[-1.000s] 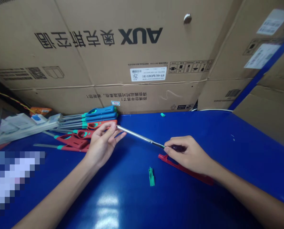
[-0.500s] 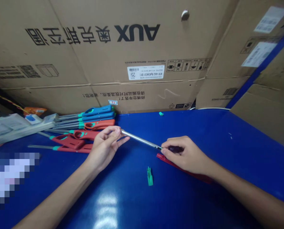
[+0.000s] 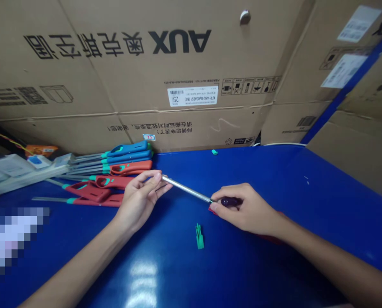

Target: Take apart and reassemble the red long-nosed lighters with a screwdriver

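Observation:
My left hand (image 3: pixel 142 194) pinches the upper left end of a slim silver metal tube (image 3: pixel 187 189) between thumb and fingers. The tube slants down to my right hand (image 3: pixel 245 209), whose thumb and forefinger close at its lower end. A rounded dark purple handle (image 3: pixel 231 202), like a screwdriver's, shows in the curl of the same hand; the rest of it is covered. Under the right hand and forearm lies a red lighter casing (image 3: pixel 269 238), mostly hidden. A small green plastic part (image 3: pixel 199 236) lies on the blue table between my forearms.
Several long-necked lighters, blue (image 3: pixel 130 148), orange (image 3: pixel 131 167) and red (image 3: pixel 88 190), are piled at the left. Beside them is a white power strip (image 3: pixel 33 176). A small green piece (image 3: pixel 214 152) lies by the cardboard wall (image 3: pixel 139 77) behind the blue table (image 3: pixel 171 273).
The view has shifted slightly. My right hand is a little nearer the left hand and covers more of the red casing. Both hands keep their grip.

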